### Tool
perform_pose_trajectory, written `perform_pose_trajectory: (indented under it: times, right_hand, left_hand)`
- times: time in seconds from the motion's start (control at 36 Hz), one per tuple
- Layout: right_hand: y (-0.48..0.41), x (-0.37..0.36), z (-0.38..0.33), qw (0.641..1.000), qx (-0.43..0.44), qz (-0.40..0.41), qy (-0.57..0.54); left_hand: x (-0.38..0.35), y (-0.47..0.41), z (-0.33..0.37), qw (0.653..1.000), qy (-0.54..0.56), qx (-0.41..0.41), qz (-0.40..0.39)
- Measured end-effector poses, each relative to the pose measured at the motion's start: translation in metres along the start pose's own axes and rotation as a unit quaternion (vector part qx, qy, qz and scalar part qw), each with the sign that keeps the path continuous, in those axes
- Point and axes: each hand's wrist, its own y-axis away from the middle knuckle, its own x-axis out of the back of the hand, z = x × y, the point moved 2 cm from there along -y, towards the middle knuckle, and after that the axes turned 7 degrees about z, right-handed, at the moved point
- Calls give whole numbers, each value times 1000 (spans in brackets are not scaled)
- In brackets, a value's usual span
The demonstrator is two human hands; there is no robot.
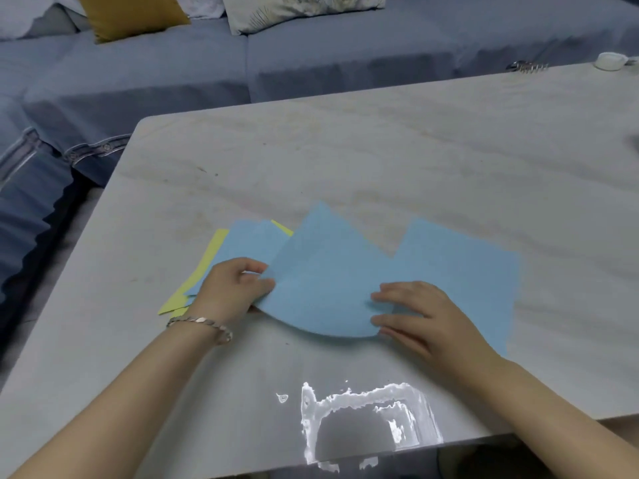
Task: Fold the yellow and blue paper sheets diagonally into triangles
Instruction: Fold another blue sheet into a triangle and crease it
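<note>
The blue sheet (pixel 332 288) lies on the desk (pixel 380 160), doubled over but not yet creased: its near edge bulges in a soft curve between the two hands, and its far corner points away from the person. The future crease, the sheet's long axis, runs left to right along that curved near edge.

The left hand (pixel 231 288) holds the left end of the curve, thumb on top and fingers beneath the layers, a closed pinch grip on the blue sheet. The right hand (pixel 418 312) lies at the right end, fingers extended and flat on the top layer; its grip is not closed around anything, it only presses.

Both hands sit on the fold axis, one at each end, so the unflattened middle of the curve lies between them and about equally near either one. The flat right hand appears better placed to sweep leftward along the axis while the left pinch keeps the corners aligned.

More blue paper (pixel 460 271) lies flat under and to the right. Yellow sheets (pixel 193 285) lie beneath a blue stack (pixel 249 243), showing at the left.
</note>
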Motion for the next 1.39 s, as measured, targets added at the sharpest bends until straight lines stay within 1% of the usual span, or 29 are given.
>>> perform_pose_trajectory:
  times: [0.08, 0.14, 0.19, 0.25, 0.33, 0.39, 0.44, 0.5, 0.56, 0.61, 0.72, 0.78, 0.86, 0.97, 1.08, 1.14, 1.28, 1.39]
  right_hand:
    - [-3, -9, -12, 998, 21, -41, -30]
    - [-4, -13, -19, 996, 18, -75, -54]
    - [-5, -14, -26, 989, -24, -116, -83]
    - [-6, -14, -30, 982, -102, -130, -93]
    - [-4, -13, -30, 965, -202, -113, -123]
    - [-5, -13, -26, 951, -257, -80, -150]
    - [-10, -13, -22, 941, -293, -19, -167]
    - [-16, -12, -18, 936, -310, 43, -163]
    - [-23, -9, -14, 922, -345, 65, -161]
    - [-30, -7, -11, 907, -377, 51, -179]
    - [-40, -3, -12, 891, -392, 39, -227]
    - [-43, -3, -12, 883, -394, 47, -250]
    - [-43, -3, -14, 873, -404, 77, -261]
    - [-42, -4, -21, 864, -411, 95, -275]
    - [-44, -4, -28, 842, -428, 115, -307]
    - [-45, -2, -30, 840, -431, 116, -310]
    - [-48, 3, -34, 836, -434, 103, -319]
    - [-50, 4, -36, 848, -424, 108, -300]
  left_hand:
    - [10, -1, -8, 997, -43, 11, -67]
    - [9, -2, -7, 992, -64, 28, -107]
    - [2, -6, -3, 987, -94, 43, -124]
    - [-8, -10, 1, 985, -132, 33, -111]
    - [-25, -15, 12, 981, -166, -19, -94]
    - [-34, -17, 18, 977, -175, -71, -95]
    - [-42, -17, 22, 972, -181, -116, -98]
    - [-46, -13, 24, 969, -167, -143, -114]
    - [-46, -5, 26, 967, -144, -153, -143]
    - [-43, 5, 27, 967, -121, -143, -174]
    - [-37, 19, 26, 968, -85, -111, -206]
    - [-35, 23, 23, 972, -90, -101, -193]
    - [-32, 29, 20, 978, -109, -99, -145]
    - [-33, 34, 24, 985, -83, -96, -113]
    - [-37, 38, 28, 987, -79, -124, -67]
    - [-38, 38, 28, 986, -76, -140, -47]
    - [-38, 44, 30, 980, -70, -182, -37]
    - [-38, 48, 28, 975, -74, -206, -33]
